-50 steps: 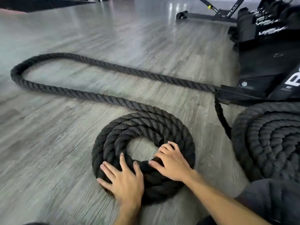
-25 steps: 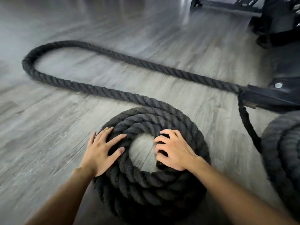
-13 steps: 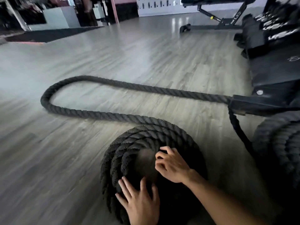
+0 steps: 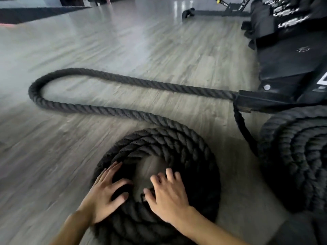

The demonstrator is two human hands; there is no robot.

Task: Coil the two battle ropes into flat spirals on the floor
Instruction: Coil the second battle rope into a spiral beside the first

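A thick black battle rope lies partly wound into a flat spiral (image 4: pixel 185 149) on the grey wood floor, with a bare patch of floor at its centre. Its loose length (image 4: pixel 85 108) runs left from the spiral, bends in a U and returns right to a black anchor bracket (image 4: pixel 256 101). My left hand (image 4: pixel 106 193) lies flat with spread fingers on the spiral's near-left turns. My right hand (image 4: pixel 168 195) presses on the inner turns at the near side, fingers bent over the rope. A second rope spiral (image 4: pixel 297 156) lies at the right edge.
A black gym machine base (image 4: pixel 290 62) stands at the right behind the anchor. A bench frame foot (image 4: pixel 189 13) sits at the far top. A dark mat (image 4: pixel 35 14) lies at the far left. My dark-clothed knee (image 4: pixel 300 228) is at the bottom right.
Both hands have shifted around the spiral's near side, the left from the near edge to the near-left turns. The rope's far loop has drawn a little closer and the view has tilted.
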